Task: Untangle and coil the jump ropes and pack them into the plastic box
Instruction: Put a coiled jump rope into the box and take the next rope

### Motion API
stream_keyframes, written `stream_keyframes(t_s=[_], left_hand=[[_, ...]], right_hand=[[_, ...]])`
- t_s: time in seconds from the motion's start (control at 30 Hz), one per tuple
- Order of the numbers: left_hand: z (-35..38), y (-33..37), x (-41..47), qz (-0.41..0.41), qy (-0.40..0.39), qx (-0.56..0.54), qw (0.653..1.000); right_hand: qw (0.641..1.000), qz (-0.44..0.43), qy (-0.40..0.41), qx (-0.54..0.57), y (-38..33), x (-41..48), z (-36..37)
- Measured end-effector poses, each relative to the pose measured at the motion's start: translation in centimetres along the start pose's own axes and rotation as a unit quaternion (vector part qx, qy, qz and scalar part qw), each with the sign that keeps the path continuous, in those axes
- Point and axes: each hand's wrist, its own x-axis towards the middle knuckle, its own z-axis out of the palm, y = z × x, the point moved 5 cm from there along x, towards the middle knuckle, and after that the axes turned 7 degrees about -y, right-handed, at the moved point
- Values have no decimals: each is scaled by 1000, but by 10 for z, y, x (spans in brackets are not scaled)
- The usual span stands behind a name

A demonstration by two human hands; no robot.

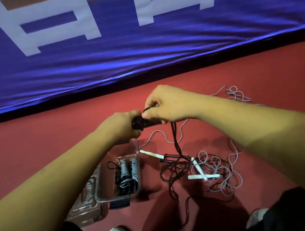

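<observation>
1. Left hand (124,126): fingers curled tight round the left end of the black handles (149,123), a full closed grip.
2. Right hand (167,103): thumb and forefinger pinch a small loop of the black cord (176,143) just above the handles' right end. I cannot tell how the other fingers lie.
3. Handles: glossy black and stubby, held in the air over the far end of the plastic box (137,148). Their long axis runs roughly level, left to right across my view, with the right end a touch lower.
4. Cord: thin and dark. Several strands drop almost straight down from the right hand into a loose tangle on the red floor (34,147).
5. Box: clear, on the floor under the left forearm, long axis running away from me. Inside it, coiled ropes (125,175) in black and grey lie lengthwise.
6. Grey ropes (219,166) lie tangled right of the box — two white handles (200,169) lie crossed among them.
7. A clear lid (86,208) lies against the box's left side.
</observation>
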Motion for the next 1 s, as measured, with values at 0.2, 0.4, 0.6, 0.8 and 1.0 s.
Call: stream_keyframes(t_s=[0.2,0.4,0.6,0.8,1.0], left_hand=[[-3,34,-17,112,-90,-25,989],[-6,49,-28,168,-66,-102,978],[-16,49,-32,207,-48,-243,947],[-22,51,-33,204,-9,-424,882],[-33,37,-24,169,58,-446,877]], right_hand=[[996,-49,77,-16,22,3,-24],[992,-28,114,46,45,5,-37],[982,6,71,176,74,3,-23],[927,45,-28,372,92,6,26],[902,68,-36,425,85,7,29]])
